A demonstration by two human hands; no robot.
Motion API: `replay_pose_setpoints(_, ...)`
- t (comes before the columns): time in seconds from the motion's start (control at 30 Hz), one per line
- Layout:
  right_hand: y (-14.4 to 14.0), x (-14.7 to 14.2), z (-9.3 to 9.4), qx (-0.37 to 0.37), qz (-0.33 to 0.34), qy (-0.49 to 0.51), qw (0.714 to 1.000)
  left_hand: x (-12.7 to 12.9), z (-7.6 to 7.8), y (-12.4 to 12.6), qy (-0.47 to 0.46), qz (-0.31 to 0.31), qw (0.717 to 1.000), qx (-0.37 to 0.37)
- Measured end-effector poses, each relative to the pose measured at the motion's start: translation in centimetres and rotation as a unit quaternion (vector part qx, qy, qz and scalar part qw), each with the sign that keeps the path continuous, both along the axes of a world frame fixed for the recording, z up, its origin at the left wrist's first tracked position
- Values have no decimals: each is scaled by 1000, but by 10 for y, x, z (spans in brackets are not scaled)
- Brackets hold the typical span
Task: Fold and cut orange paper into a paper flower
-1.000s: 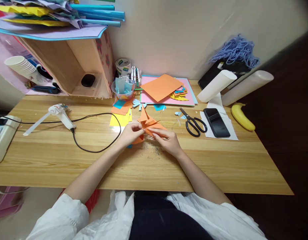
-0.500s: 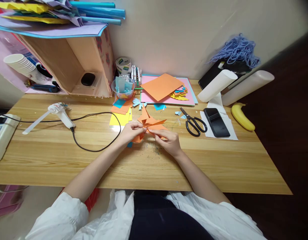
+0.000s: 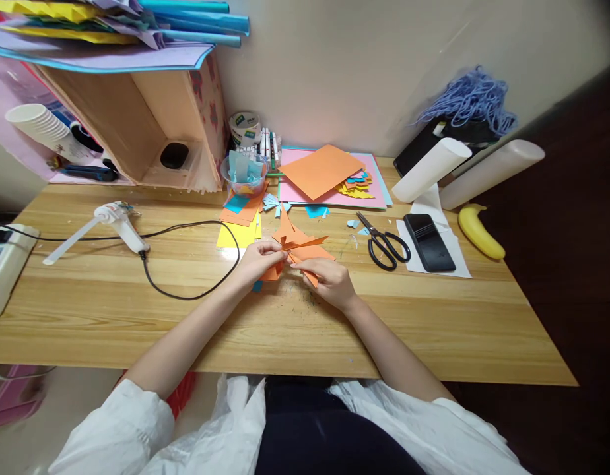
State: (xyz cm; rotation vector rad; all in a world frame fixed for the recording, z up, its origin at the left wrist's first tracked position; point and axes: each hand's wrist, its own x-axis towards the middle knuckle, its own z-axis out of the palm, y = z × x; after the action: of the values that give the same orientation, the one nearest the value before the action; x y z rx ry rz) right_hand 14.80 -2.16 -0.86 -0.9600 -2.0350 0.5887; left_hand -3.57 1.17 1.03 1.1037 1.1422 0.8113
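An orange folded paper piece [image 3: 305, 249] with several pointed flaps is held low over the table between my two hands. My left hand [image 3: 260, 260] pinches it near its centre, thumb and fingers pressed together. On the other side, my right hand [image 3: 329, 280] grips a lower right flap, which sticks out past the fingers. Part of the piece is hidden behind the fingers. Just under my left hand lies a small blue paper scrap [image 3: 257, 286]. Sheets of yellow paper [image 3: 233, 236] and smaller orange pieces lie beyond that hand.
Black-handled scissors [image 3: 388, 247] and a phone [image 3: 428, 243] lie to the right, with a banana [image 3: 480, 231] farther out. A white glue gun [image 3: 121, 227] trails its black cable [image 3: 201, 298] on the left. Behind are a plastic cup [image 3: 244, 177] of scraps and an orange sheet [image 3: 322, 171].
My right fingers have shifted on the orange paper, and a flap at the lower right now points down between them. My left hand stays nearly in place.
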Motion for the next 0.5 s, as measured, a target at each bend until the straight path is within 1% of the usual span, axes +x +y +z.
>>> replay_pose_setpoints(0.1,0,0,0,-3,-10,7,1000,-1,-1,2,8,-14,1000,7)
replay_pose_setpoints(0.23,-2,0,0,-13,-9,20,1000,-3,-1,3,40,-59,997,9)
replay_pose_setpoints(0.4,-2,-1,3,-22,16,51,998,-4,-3,2,99,-54,994,2)
replay_pose_setpoints(0.5,-2,-2,7,-52,9,64,997,-5,-4,2,78,-69,994,-20)
